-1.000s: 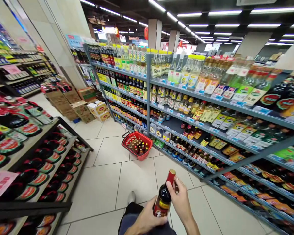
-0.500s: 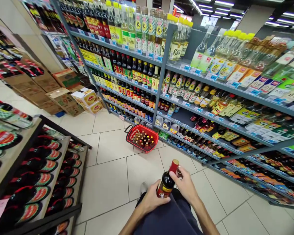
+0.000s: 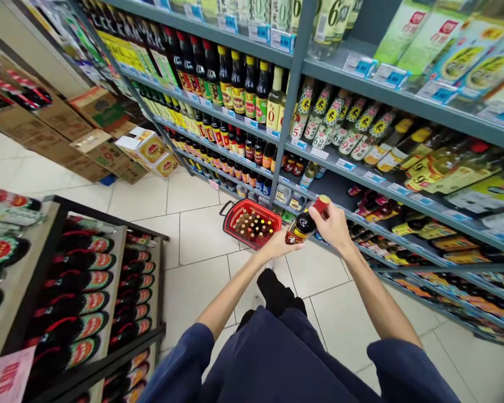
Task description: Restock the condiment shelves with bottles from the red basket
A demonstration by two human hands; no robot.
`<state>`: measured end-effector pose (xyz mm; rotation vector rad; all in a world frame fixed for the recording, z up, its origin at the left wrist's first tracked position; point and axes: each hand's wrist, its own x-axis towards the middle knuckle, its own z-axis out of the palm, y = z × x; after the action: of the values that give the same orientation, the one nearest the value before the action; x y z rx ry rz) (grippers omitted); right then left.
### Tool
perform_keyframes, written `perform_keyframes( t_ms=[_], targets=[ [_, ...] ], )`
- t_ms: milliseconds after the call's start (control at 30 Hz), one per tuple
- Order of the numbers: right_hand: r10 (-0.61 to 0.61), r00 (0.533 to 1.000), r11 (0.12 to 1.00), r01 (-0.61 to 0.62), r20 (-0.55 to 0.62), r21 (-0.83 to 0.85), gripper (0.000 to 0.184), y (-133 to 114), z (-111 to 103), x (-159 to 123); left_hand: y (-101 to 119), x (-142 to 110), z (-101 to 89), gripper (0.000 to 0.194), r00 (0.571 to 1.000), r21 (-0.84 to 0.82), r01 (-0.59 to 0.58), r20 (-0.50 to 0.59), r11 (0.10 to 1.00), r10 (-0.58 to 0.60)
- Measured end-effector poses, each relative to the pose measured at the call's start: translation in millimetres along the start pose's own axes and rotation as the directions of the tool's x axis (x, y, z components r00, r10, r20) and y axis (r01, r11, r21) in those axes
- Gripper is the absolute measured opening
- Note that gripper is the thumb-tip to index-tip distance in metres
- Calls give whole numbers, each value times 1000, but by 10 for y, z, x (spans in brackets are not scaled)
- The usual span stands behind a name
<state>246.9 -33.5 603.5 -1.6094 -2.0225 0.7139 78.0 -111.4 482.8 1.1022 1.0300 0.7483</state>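
I hold a dark sauce bottle [image 3: 303, 225] with a red cap in both hands, tilted with the cap up to the right. My right hand [image 3: 335, 226] is closed round its neck and cap. My left hand [image 3: 280, 249] supports its base from below, fingers curled. The bottle is out in front of me, just right of a red shopping basket [image 3: 232, 223] full of several small bottles that sits on the tiled floor. Behind the bottle is a partly bare stretch of grey shelf [image 3: 334, 188].
Grey shelving [image 3: 294, 84] packed with sauce and vinegar bottles runs along the right. A low black rack [image 3: 59, 224] of dark jugs stands at the left. Cardboard boxes [image 3: 90, 148] are stacked at the far left. My dark-trousered legs are below.
I have moved closer to the shelves and basket and stretched both arms forward, carrying the bottle from near my lap out toward the lower shelf. The view has tipped downward.
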Motion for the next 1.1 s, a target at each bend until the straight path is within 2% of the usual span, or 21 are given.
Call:
perform_keyframes(
  t_ms=[100,167,200,267,333,467,567,633,767,900,1100],
  targets=[
    [-47,997,999,45,-63,-23,37,399,251,594,-173,750,-196,87,974,88,33,-224,996,-12],
    [-51,992,999,50,-117,-6,36,713,490,969,-381,1180,-303,86,924,98,89,-381,991,-45],
    [-51,988,999,53,-147,6,35,881,630,1147,-511,1362,-346,82,902,79,119,-426,990,-74],
    [-55,980,998,62,-190,31,34,1229,941,1474,-815,1645,-405,72,882,14,158,-452,987,-135],
    [-66,973,996,77,-219,43,34,1572,1270,1757,-1157,1813,-423,63,888,-56,171,-424,984,-178],
    [-90,954,995,101,-286,21,34,2141,1854,2178,-1841,1857,-369,50,894,-215,231,-338,949,-294],
    [-87,953,996,88,-290,-9,36,2398,2153,2381,-2240,1746,-329,49,870,-317,311,-285,896,-402],
    [-72,959,997,66,-275,-28,37,2497,2290,2478,-2427,1662,-332,48,846,-352,363,-263,863,-463],
    [-28,968,997,10,-251,-73,39,2626,2474,2631,-2668,1535,-372,48,819,-393,437,-199,809,-539],
    [29,977,987,-62,-213,-148,45,2734,2571,2799,-2842,1468,-389,51,795,-460,453,-179,764,-580],
    [57,989,975,-85,-139,-205,53,2858,2578,3067,-2998,1464,-463,51,816,-478,437,-145,762,-559]
  ],
)
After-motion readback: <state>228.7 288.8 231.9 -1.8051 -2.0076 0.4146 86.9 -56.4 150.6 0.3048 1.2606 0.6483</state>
